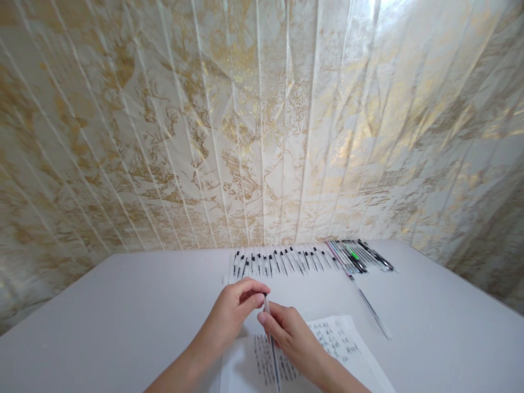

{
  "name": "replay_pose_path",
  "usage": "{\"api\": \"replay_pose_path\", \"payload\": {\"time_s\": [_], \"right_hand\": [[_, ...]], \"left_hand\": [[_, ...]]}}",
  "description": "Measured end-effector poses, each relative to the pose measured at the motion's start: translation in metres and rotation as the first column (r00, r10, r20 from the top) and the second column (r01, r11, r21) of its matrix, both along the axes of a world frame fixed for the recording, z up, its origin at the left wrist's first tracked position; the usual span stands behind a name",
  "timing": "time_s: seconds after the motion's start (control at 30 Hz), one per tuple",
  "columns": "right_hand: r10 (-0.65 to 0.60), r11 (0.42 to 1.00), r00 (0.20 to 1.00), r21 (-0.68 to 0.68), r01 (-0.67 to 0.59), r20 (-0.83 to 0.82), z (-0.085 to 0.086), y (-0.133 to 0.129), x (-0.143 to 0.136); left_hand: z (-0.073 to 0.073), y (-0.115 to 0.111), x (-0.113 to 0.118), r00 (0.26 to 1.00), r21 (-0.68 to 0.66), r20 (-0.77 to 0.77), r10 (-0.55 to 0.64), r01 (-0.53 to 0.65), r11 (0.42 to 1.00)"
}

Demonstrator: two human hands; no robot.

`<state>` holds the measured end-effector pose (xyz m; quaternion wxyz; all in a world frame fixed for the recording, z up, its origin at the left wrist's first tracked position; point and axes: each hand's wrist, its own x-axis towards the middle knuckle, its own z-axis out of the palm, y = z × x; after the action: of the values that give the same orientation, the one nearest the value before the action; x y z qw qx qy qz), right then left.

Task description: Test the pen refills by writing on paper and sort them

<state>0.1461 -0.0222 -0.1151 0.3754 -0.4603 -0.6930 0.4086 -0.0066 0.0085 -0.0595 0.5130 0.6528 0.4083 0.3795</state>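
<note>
A slim clear pen with a dark end slants over a sheet of handwritten paper. My left hand pinches the pen's dark upper end between thumb and fingers. Just below that, my right hand is closed round the pen's barrel. The pen's lower end points toward the bottom edge of the view. Another clear pen lies on the table to the right of my hands.
Along the back of the white table lies a row of black-tipped pen parts. Right of it is a group of pens, one with a green part. A gold-patterned curtain hangs behind the table.
</note>
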Motion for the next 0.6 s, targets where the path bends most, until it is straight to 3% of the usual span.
{"api": "replay_pose_path", "payload": {"time_s": [0.27, 0.6], "right_hand": [[-0.007, 0.999, 0.994, 0.043, 0.002, 0.109, 0.009, -0.001, 0.002], [-0.054, 0.998, 0.983, 0.039, 0.048, 0.175, 0.012, -0.002, 0.001]], "left_hand": [[0.000, -0.001, -0.002, 0.981, -0.224, 0.195, 0.000, 0.044, 0.974], [-0.002, -0.001, -0.001, 0.993, -0.228, 0.114, -0.014, 0.039, 0.973]]}}
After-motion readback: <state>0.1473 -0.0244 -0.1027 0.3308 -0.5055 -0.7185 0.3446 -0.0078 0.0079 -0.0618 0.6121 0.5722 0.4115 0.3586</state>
